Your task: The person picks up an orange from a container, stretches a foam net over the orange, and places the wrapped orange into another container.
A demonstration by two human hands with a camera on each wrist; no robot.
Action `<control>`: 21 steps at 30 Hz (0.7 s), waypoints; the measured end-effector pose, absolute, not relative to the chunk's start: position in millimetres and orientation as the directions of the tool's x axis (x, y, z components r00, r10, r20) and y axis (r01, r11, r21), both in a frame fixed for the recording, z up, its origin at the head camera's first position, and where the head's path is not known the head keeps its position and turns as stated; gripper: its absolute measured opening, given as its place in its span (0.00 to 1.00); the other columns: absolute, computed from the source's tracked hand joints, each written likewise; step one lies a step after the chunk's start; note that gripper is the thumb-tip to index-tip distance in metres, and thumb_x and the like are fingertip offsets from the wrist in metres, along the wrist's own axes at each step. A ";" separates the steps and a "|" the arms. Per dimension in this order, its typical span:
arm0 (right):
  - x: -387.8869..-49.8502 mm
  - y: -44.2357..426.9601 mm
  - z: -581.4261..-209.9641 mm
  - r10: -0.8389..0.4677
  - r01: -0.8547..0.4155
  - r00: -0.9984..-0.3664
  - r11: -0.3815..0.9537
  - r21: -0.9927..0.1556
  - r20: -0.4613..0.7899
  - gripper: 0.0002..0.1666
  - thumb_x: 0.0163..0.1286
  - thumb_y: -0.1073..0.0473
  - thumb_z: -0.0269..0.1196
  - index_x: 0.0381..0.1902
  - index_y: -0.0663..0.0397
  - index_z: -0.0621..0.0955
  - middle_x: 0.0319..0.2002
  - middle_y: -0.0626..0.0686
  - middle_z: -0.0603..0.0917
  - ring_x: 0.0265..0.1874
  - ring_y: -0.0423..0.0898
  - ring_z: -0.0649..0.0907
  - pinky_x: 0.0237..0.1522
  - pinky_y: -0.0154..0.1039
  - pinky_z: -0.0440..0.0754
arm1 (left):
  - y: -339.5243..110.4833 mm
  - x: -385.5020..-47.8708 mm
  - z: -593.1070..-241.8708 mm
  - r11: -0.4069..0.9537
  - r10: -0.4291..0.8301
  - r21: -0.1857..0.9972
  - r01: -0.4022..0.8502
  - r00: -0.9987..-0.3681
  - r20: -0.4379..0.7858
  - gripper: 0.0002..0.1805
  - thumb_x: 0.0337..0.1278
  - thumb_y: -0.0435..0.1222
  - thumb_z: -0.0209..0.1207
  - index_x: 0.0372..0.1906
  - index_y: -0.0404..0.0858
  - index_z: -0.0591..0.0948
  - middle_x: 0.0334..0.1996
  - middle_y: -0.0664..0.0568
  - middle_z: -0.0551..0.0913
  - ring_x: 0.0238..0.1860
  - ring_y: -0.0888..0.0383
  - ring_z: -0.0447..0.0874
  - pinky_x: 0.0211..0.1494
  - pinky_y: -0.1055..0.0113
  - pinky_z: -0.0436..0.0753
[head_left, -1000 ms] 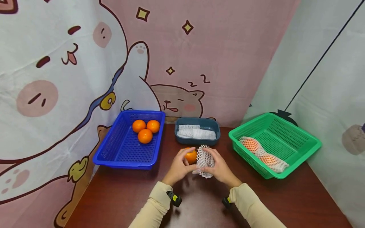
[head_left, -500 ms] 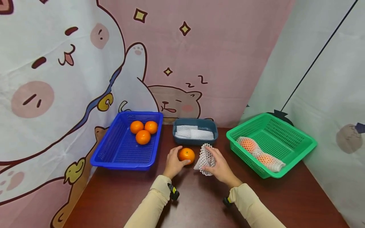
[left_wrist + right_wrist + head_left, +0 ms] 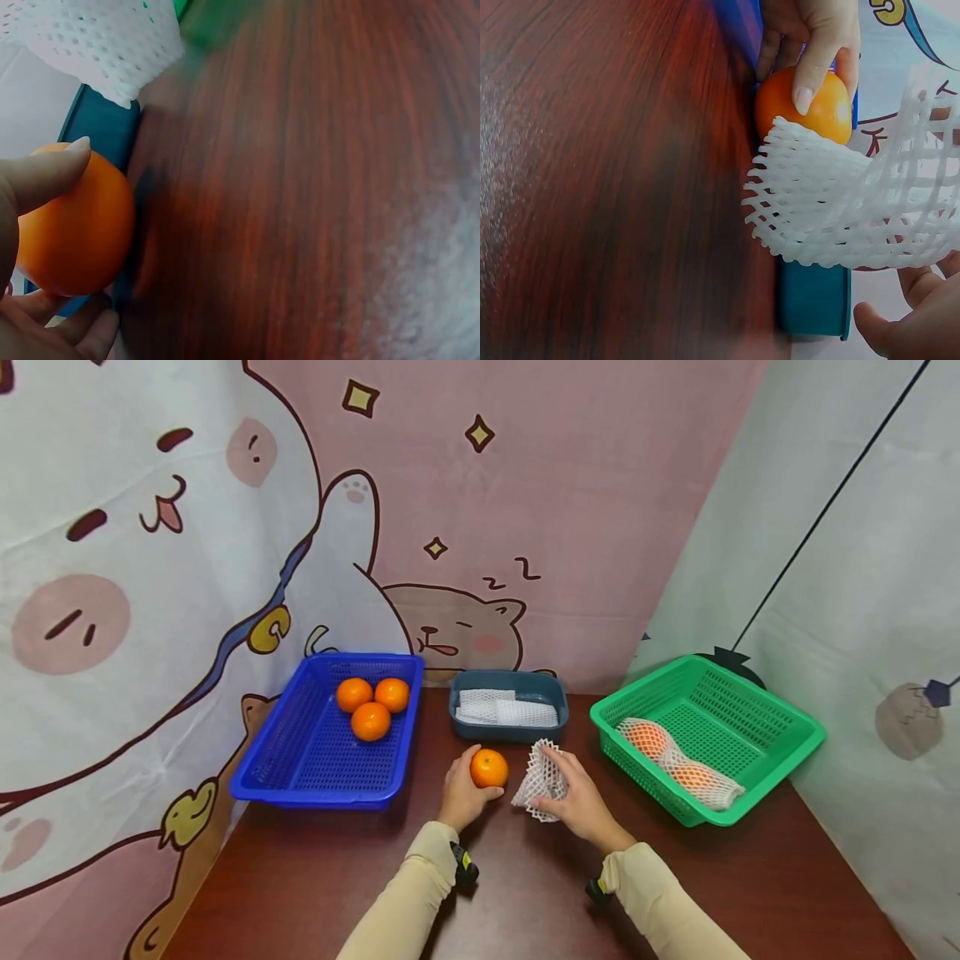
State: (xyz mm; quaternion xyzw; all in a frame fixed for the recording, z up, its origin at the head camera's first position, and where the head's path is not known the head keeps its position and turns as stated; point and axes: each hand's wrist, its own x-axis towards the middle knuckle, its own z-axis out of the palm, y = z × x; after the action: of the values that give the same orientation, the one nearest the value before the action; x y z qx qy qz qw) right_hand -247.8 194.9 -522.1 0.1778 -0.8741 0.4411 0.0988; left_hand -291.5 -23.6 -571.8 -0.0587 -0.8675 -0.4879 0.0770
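Observation:
My left hand [image 3: 462, 792] grips an orange [image 3: 489, 768] between thumb and fingers, low over the brown table. In the left wrist view the thumb lies across the orange [image 3: 79, 225], with the other fingers beneath it. To its right, my right hand [image 3: 581, 802] holds a white foam net sleeve [image 3: 542, 783]. The sleeve's scalloped rim faces the orange, and in the right wrist view the net [image 3: 817, 195] partly overlaps the fruit [image 3: 810, 105]. Whether net and orange touch is hard to tell. The right fingers [image 3: 919, 285] are partly hidden by the net.
A blue basket [image 3: 315, 797] with 3 oranges stands at the left. Behind the hands, a dark teal tray [image 3: 510, 681] holds white foam nets. The green basket [image 3: 780, 714] at the right contains two net-wrapped oranges [image 3: 675, 760]. A printed cloth hangs behind the table.
My left hand has drawn left, away from the net, and closed round the orange, which has shifted slightly. My right hand keeps the net in nearly the same place. The head view has turned slightly.

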 end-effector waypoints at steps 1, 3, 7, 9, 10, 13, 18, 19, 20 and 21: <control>-248.0 194.7 -522.4 -0.222 -0.393 -0.919 0.549 -0.738 0.325 0.52 0.48 0.53 0.79 0.70 0.48 0.68 0.61 0.57 0.71 0.60 0.55 0.71 0.63 0.60 0.65 | -23.9 -290.7 -571.5 0.506 0.013 0.845 0.172 -0.981 0.191 0.46 0.34 0.37 0.79 0.66 0.42 0.71 0.54 0.40 0.76 0.53 0.40 0.74 0.58 0.44 0.70; -248.7 194.5 -522.9 -0.221 -0.386 -0.922 0.550 -0.740 0.316 0.52 0.49 0.54 0.79 0.70 0.48 0.68 0.62 0.57 0.71 0.60 0.56 0.71 0.62 0.60 0.65 | -24.9 -289.8 -570.5 0.495 -0.010 0.853 0.165 -0.981 0.195 0.46 0.33 0.37 0.79 0.65 0.42 0.71 0.52 0.40 0.76 0.52 0.40 0.74 0.57 0.44 0.71; -251.5 194.7 -524.8 -0.217 -0.389 -0.921 0.560 -0.731 0.324 0.51 0.49 0.54 0.79 0.70 0.48 0.68 0.62 0.58 0.71 0.60 0.56 0.71 0.62 0.60 0.66 | -26.9 -288.7 -563.6 0.449 -0.042 0.880 0.153 -0.981 0.191 0.45 0.33 0.37 0.79 0.64 0.43 0.71 0.52 0.41 0.76 0.52 0.40 0.74 0.58 0.44 0.70; -253.5 194.7 -526.4 -0.217 -0.394 -0.919 0.567 -0.724 0.330 0.51 0.49 0.55 0.78 0.70 0.48 0.68 0.61 0.58 0.71 0.59 0.56 0.71 0.62 0.60 0.67 | -27.2 -288.5 -558.0 0.417 -0.045 0.896 0.153 -0.981 0.188 0.45 0.34 0.38 0.79 0.64 0.44 0.70 0.54 0.42 0.76 0.53 0.42 0.74 0.58 0.44 0.69; -254.5 194.6 -527.2 -0.217 -0.395 -0.918 0.570 -0.721 0.332 0.51 0.49 0.56 0.78 0.70 0.49 0.69 0.61 0.58 0.71 0.59 0.56 0.71 0.62 0.60 0.67 | -27.1 -287.7 -554.0 0.392 -0.044 0.907 0.156 -0.981 0.188 0.46 0.34 0.38 0.79 0.65 0.44 0.70 0.55 0.43 0.76 0.53 0.42 0.74 0.59 0.44 0.69; -257.2 193.7 -529.5 -0.216 -0.397 -0.917 0.575 -0.715 0.336 0.50 0.49 0.56 0.78 0.70 0.49 0.69 0.61 0.58 0.72 0.58 0.57 0.72 0.61 0.60 0.68 | -26.1 -284.4 -541.0 0.313 -0.028 0.937 0.157 -0.984 0.174 0.49 0.36 0.40 0.78 0.69 0.44 0.66 0.58 0.44 0.75 0.54 0.44 0.75 0.60 0.47 0.70; -261.7 190.3 -532.2 -0.213 -0.396 -0.917 0.585 -0.708 0.338 0.50 0.50 0.56 0.78 0.70 0.50 0.69 0.60 0.58 0.72 0.58 0.56 0.73 0.61 0.59 0.68 | -20.8 -274.2 -518.8 0.117 0.032 0.979 0.166 -0.986 0.163 0.50 0.41 0.39 0.76 0.71 0.39 0.63 0.59 0.43 0.75 0.54 0.47 0.77 0.59 0.52 0.75; -262.4 189.2 -532.6 -0.210 -0.393 -0.918 0.585 -0.709 0.336 0.50 0.50 0.56 0.78 0.70 0.50 0.69 0.60 0.58 0.72 0.58 0.56 0.73 0.61 0.59 0.68 | -19.5 -272.1 -514.9 0.073 0.048 0.982 0.172 -0.985 0.169 0.48 0.42 0.38 0.76 0.70 0.38 0.64 0.59 0.43 0.75 0.53 0.48 0.77 0.58 0.53 0.76; -263.1 187.9 -532.9 -0.207 -0.392 -0.919 0.585 -0.710 0.337 0.50 0.50 0.57 0.78 0.70 0.50 0.69 0.60 0.58 0.72 0.57 0.55 0.73 0.61 0.59 0.68 | -18.1 -270.2 -511.1 0.023 0.072 0.984 0.179 -0.982 0.177 0.46 0.43 0.36 0.75 0.69 0.37 0.65 0.59 0.43 0.75 0.53 0.48 0.77 0.58 0.54 0.76; -263.6 186.7 -533.2 -0.206 -0.398 -0.916 0.584 -0.708 0.345 0.50 0.50 0.57 0.78 0.70 0.51 0.68 0.60 0.58 0.72 0.56 0.56 0.74 0.60 0.59 0.69 | -16.5 -268.3 -507.4 -0.027 0.099 0.983 0.183 -0.978 0.185 0.44 0.44 0.34 0.74 0.69 0.36 0.66 0.59 0.43 0.75 0.53 0.48 0.77 0.58 0.55 0.76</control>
State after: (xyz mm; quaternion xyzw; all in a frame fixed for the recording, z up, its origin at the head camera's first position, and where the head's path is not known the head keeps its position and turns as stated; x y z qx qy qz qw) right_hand -263.6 186.7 -533.2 0.1712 -0.8826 0.4229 0.1134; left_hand -268.3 -16.5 -507.4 -0.1011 -0.6968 -0.7095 0.0298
